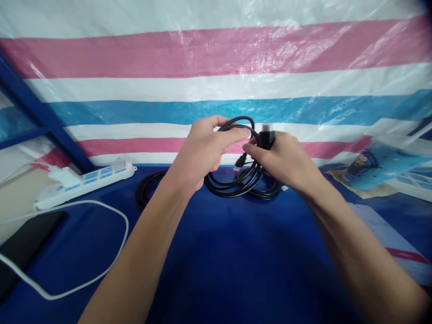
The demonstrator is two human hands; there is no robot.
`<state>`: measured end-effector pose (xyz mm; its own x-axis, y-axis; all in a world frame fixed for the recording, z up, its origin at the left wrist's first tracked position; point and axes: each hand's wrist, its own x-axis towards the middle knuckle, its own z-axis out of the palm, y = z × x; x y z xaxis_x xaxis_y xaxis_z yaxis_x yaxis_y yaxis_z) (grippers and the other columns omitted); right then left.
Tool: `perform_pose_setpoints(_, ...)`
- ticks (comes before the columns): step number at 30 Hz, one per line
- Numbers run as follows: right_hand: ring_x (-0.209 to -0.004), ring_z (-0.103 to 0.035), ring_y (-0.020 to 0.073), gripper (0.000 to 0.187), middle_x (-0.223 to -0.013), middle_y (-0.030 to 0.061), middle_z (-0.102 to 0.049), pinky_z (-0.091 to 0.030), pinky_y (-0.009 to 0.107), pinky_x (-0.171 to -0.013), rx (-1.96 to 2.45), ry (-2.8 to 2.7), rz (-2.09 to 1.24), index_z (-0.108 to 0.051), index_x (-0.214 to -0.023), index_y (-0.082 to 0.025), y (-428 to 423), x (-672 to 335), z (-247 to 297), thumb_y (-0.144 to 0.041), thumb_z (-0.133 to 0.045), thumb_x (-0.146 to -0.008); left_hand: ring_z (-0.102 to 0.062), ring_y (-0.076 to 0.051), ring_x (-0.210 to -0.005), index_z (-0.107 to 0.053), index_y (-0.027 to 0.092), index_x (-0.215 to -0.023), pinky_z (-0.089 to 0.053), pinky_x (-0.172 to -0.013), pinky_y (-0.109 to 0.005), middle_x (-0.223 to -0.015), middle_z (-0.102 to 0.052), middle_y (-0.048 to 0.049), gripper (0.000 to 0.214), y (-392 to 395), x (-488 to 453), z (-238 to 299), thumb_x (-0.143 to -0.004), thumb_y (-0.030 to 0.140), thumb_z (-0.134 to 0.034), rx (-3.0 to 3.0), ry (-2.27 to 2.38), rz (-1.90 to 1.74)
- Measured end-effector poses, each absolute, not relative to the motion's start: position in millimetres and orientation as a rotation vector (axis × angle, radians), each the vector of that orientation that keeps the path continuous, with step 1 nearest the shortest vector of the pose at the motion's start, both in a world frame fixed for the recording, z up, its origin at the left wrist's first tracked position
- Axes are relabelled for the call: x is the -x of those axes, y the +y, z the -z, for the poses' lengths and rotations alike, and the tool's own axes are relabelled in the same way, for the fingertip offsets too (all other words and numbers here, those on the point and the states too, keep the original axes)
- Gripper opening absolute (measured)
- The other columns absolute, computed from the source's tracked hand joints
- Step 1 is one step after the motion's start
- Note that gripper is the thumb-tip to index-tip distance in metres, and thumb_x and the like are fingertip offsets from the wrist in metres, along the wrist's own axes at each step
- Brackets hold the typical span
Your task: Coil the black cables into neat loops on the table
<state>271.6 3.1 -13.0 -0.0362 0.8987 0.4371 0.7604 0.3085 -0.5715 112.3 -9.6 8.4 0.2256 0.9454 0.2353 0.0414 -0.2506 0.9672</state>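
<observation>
- Nearest, the blue worktop (219, 270) runs beneath both forearms; at its left side a slim black slab-like device (32, 236) lies partly under a white cord (126, 225), and at the right a printed white sheet (378, 225) sits beside the right forearm.
- Farther in, the left hand (211, 146) has its fingers curled around the upper part of a black cable (216, 191), the loops passing between them; that grip looks closed but not tight.
- The right hand (281, 155) pinches the same bundle near a black connector (266, 139), its metal tip pointing up; this grip is closed on it.
- The held cable hangs between the hands, over the worktop's far part, gathered into several loops. The looping seems largely done; the turns are uneven, and no tie shows around them, so neatening and securing look undone.
- A second plug (241, 160) hangs beside the loops; I cannot tell whether it belongs to the held cable.
- Behind, a black coil (265, 195) rests on the worktop, and another coil (143, 186) sits beyond the left forearm, both already in rounds.
- Farther left stands a white power strip (108, 175); farther right, a blue cartoon-printed package (357, 168).
- Farthest, a striped plastic sheet (202, 87) fills the background.
</observation>
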Motion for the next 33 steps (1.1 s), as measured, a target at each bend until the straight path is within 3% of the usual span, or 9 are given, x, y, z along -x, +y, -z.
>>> perform_pose_setpoints(4,-0.089,-0.058,0.0307,0.014,-0.091,0.0149,-0.060,-0.044,0.041,-0.073,1.388,-1.856,0.283,-0.061,-0.086,-0.012,8.4,-275.7,16.6,-0.025,-0.060,-0.081,-0.021,0.004,-0.038,-0.053,0.015,-0.080,-0.012,-0.043,-0.015,-0.050,-0.024,0.0108,0.013,-11.3,-109.3,-10.4,-0.080,0.025,-0.060,-1.555,0.933,-1.098)
perform_pose_setpoints(7,-0.109,-0.054,0.0282,0.035,-0.115,0.0146,-0.059,-0.044,0.041,-0.089,1.088,-1.932,0.104,-0.058,-0.115,-0.011,8.4,-280.4,16.1,-0.020,-0.061,-0.082,-0.016,0.003,-0.038,-0.052,0.016,-0.076,-0.011,-0.041,-0.015,-0.050,-0.021,0.0105,0.015,-13.1,-104.8,-12.0,-0.081,0.028,-0.059,-1.556,0.877,-0.952)
perform_pose_setpoints(11,-0.068,-0.063,0.0156,0.026,-0.082,0.0027,-0.067,-0.050,0.028,-0.063,0.921,-1.897,-0.542,-0.061,-0.110,-0.016,1.6,-279.7,12.3,-0.025,-0.061,-0.086,-0.016,0.003,-0.036,-0.055,0.015,-0.071,-0.011,-0.039,-0.015,-0.048,-0.019,0.0100,0.023,-15.3,-97.4,-14.7,-0.083,0.035,-0.058,-1.591,0.860,-0.845)
perform_pose_setpoints(15,-0.036,-0.044,0.0079,0.008,-0.053,-0.0044,-0.052,-0.037,0.021,-0.035,0.799,-1.579,-0.918,-0.058,-0.076,-0.017,-2.3,-269.6,10.3,-0.018,-0.064,-0.082,-0.024,0.001,-0.035,-0.053,0.015,-0.069,-0.019,-0.036,-0.014,-0.048,-0.025,0.0091,0.017,-16.1,-97.9,-15.2,-0.080,0.025,-0.061,-1.573,0.875,-1.014)
perform_pose_setpoints(18,-0.035,-0.038,0.0054,0.004,-0.052,-0.0056,-0.051,-0.040,0.019,-0.035,0.764,-1.221,-1.033,-0.061,-0.078,-0.015,-1.8,-263.8,8.2,-0.011,-0.062,-0.080,-0.030,-0.001,-0.035,-0.043,0.016,-0.061,-0.029,-0.037,-0.015,-0.048,-0.029,0.0084,0.026,-14.0,-104.9,-13.1,-0.082,0.017,-0.058,-1.433,0.703,-1.185)
perform_pose_setpoints(22,-0.039,-0.050,0.0069,0.014,-0.052,-0.0022,-0.057,-0.047,0.017,-0.041,0.838,-1.051,-1.254,-0.065,-0.075,-0.013,-1.8,-265.6,3.8,-0.014,-0.056,-0.085,-0.018,-0.001,-0.029,-0.033,0.019,-0.056,-0.018,-0.031,-0.016,-0.040,-0.019,0.0095,0.038,-6.8,-113.3,-7.9,-0.091,0.025,-0.049,-1.159,0.502,-1.178)
perform_pose_setpoints(28,-0.084,-0.068,0.0183,0.022,-0.087,0.0094,-0.071,-0.058,0.027,-0.075,0.806,-1.206,-1.457,-0.069,-0.078,-0.012,-0.8,-274.0,2.4,-0.022,-0.054,-0.089,-0.018,-0.001,-0.027,-0.020,0.020,-0.051,-0.016,-0.029,-0.016,-0.037,-0.017,0.0084,0.052,-0.8,-111.6,-5.5,-0.089,0.033,-0.053,-1.054,0.559,-1.148)
perform_pose_setpoints(30,-0.064,-0.066,0.0118,0.019,-0.084,0.0063,-0.071,-0.056,0.019,-0.057,0.769,-1.203,-1.453,-0.069,-0.089,-0.013,-2.0,-275.7,1.1,-0.014,-0.050,-0.089,-0.022,-0.001,-0.027,-0.020,0.019,-0.051,-0.018,-0.030,-0.016,-0.038,-0.021,0.0076,0.054,-0.8,-109.6,-6.9,-0.089,0.040,-0.052,-1.054,0.538,-1.103)
perform_pose_setpoints(33,-0.029,-0.035,0.0019,0.018,-0.063,-0.0009,-0.063,-0.036,0.014,-0.031,0.782,-1.254,-1.440,-0.066,-0.091,-0.013,-7.0,-279.1,-3.0,-0.005,-0.051,-0.085,-0.022,-0.001,-0.026,-0.037,0.018,-0.056,-0.016,-0.029,-0.018,-0.040,-0.027,0.0072,0.055,-0.3,-105.7,-9.1,-0.088,0.063,-0.037,-1.076,0.490,-0.939)
